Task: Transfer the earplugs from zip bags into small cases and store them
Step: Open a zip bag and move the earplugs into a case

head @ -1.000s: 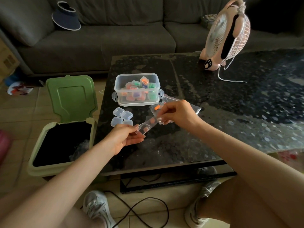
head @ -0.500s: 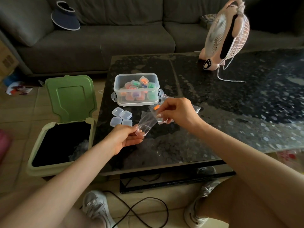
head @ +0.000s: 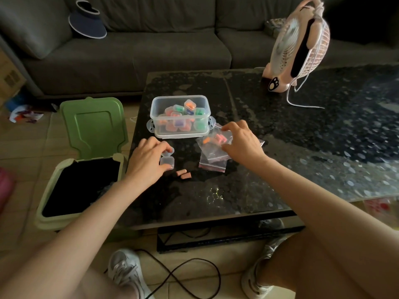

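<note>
**Fig. — Left hand (head: 149, 160) pinching a small case (head: 167, 162) between thumb and fingertips; right hand (head: 243, 142) with curled fingers and thumb closed on the zip bags (head: 212, 157).**

The case sits on the table (head: 216, 201) near its left edge, in front of the storage box (head: 180, 98) of filled cases. Two loose earplugs (head: 183, 174) lie just beside the case. The step in hand is probably fetching a case for this pair. To do it well, steady the base, open the lid fully, drop both plugs in and press the lid until it seats. Keep the plugs from rolling toward the open bin (head: 53, 186) beside the table. The earplugs are short orange-pink stubs, lying close together. The case is clear and square with rounded corners, but the view does not show whether its lid is open.
</note>
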Demonstrator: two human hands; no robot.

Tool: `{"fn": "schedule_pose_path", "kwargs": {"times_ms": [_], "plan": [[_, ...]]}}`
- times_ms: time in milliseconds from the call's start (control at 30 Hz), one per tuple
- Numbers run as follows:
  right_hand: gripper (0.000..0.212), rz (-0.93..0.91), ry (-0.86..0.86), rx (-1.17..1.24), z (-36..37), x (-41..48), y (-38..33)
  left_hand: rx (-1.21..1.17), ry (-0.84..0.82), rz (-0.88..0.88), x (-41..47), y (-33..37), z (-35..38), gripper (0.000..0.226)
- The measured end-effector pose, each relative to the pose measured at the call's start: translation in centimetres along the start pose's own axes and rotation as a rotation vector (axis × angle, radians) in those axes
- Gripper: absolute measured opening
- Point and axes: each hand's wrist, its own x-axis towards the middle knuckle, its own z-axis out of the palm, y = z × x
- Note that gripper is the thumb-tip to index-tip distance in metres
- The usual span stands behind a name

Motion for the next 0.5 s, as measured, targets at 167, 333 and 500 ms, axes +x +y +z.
{"fn": "schedule_pose_path", "kwargs": {"times_ms": [167,333,500], "plan": [[0.047,-0.198,0.222,-0.056,0.6,-0.2,-1.4,0.112,-0.135,0.122,-0.2,-0.2,0.8,0.045],[0.023,-0.45,-0.126,0.032,1.3,-0.7,-3.3,0.093,-0.163,0.077,-0.3,-0.4,0.9,0.044],[0.028,-0.592,-0.35,-0.054,3.9,-2.1,-4.2,0.005,-0.172,0.035,-0.9,0.0,0.7,0.045]]}}
